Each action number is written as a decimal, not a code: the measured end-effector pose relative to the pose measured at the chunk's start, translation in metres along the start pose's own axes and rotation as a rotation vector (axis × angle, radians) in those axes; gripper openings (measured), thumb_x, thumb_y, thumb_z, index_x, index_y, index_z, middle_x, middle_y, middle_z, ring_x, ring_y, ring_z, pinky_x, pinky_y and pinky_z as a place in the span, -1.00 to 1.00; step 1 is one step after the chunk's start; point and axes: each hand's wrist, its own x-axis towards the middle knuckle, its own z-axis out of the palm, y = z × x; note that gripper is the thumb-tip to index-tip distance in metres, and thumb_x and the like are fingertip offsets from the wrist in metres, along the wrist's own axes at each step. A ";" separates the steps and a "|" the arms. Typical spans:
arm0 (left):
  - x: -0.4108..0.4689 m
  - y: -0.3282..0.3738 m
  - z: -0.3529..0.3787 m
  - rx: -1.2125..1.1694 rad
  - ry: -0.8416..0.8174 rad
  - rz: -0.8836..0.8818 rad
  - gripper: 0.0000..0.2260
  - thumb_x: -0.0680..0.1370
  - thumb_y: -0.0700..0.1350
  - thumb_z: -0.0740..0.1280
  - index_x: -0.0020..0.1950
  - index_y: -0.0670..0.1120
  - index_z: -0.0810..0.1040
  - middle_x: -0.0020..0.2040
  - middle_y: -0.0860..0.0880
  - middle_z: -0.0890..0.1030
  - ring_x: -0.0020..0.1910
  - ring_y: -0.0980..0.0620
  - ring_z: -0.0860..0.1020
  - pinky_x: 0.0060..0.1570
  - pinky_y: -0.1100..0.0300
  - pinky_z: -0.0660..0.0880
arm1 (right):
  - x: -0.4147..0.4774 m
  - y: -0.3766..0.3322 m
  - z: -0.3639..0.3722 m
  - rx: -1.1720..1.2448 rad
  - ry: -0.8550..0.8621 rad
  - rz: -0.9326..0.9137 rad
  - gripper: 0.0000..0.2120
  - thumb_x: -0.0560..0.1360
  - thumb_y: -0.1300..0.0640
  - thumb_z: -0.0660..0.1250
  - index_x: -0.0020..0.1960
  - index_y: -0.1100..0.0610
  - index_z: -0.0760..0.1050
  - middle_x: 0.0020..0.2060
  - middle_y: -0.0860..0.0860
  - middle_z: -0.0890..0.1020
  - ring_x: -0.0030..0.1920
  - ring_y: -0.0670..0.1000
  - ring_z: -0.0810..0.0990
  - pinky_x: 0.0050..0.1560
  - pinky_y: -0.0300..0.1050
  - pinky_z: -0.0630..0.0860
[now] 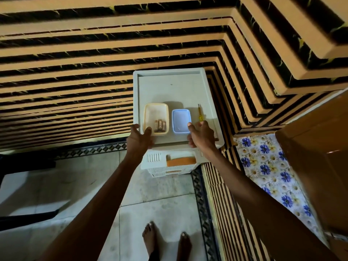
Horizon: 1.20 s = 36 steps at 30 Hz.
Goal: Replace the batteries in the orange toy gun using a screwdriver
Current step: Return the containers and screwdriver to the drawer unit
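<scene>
Both hands grip the near rim of a white tray (pixel 169 71), in the middle of the frame, that carries the battery kit.

The left hand (pixel 140 138) and right hand (pixel 202 135) curl thumb over and fingers under that rim, likely to steady or lift the tray; it sits atop a white drawer unit (pixel 153 159); on it, at left, a cream container (pixel 148 113) holds a few batteries (pixel 159 126) at its near end; just beside it a blue container (pixel 181 119) looks empty, perhaps meant for screws or spent cells; the yellow-handled screwdriver (pixel 200 114) lies loose at right, just beyond the right hand; an orange thing (pixel 180 161) in the drawer's handle opening may be the toy gun; I cannot tell.
</scene>
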 end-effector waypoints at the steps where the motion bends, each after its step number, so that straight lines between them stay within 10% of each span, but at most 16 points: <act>1: 0.004 0.002 0.003 -0.042 -0.022 -0.015 -0.59 0.62 -0.06 0.32 0.42 -0.08 0.29 0.05 -0.23 0.64 -0.21 -0.10 0.67 -0.13 -0.06 0.66 | 0.001 -0.003 0.003 0.030 0.003 -0.013 -0.67 0.57 -0.05 0.31 0.24 0.09 0.40 -0.28 0.15 0.70 -0.37 0.13 0.66 -0.26 0.19 0.66; 10: -0.025 0.007 -0.001 -0.312 -0.091 -0.126 -0.70 0.66 -0.24 0.20 0.35 0.02 0.34 -0.17 -0.19 0.65 -0.19 -0.12 0.66 -0.18 0.12 0.65 | -0.034 0.009 -0.004 0.175 0.055 -0.110 -0.83 0.62 0.20 0.27 0.20 0.12 0.51 -0.36 0.07 0.61 -0.53 -0.11 0.53 -0.48 -0.20 0.55; 24: -0.230 -0.105 -0.030 -0.381 -0.138 -0.360 -0.75 0.67 -0.30 0.16 0.33 -0.18 0.44 -0.10 -0.35 0.62 -0.26 -0.11 0.65 -0.28 0.22 0.63 | -0.178 0.132 -0.037 0.035 0.037 -0.079 -0.78 0.61 0.18 0.26 0.24 0.08 0.53 -0.31 0.09 0.65 -0.45 -0.04 0.58 -0.40 -0.09 0.59; 36: -0.087 -0.199 0.041 -0.402 -0.050 -0.276 -0.70 0.66 -0.29 0.20 0.41 -0.16 0.38 -0.02 -0.30 0.61 -0.15 -0.16 0.62 -0.18 0.15 0.66 | -0.068 0.218 0.050 0.068 0.081 0.051 -0.78 0.61 0.18 0.26 0.23 0.10 0.55 -0.32 0.04 0.63 -0.45 -0.04 0.55 -0.35 -0.03 0.57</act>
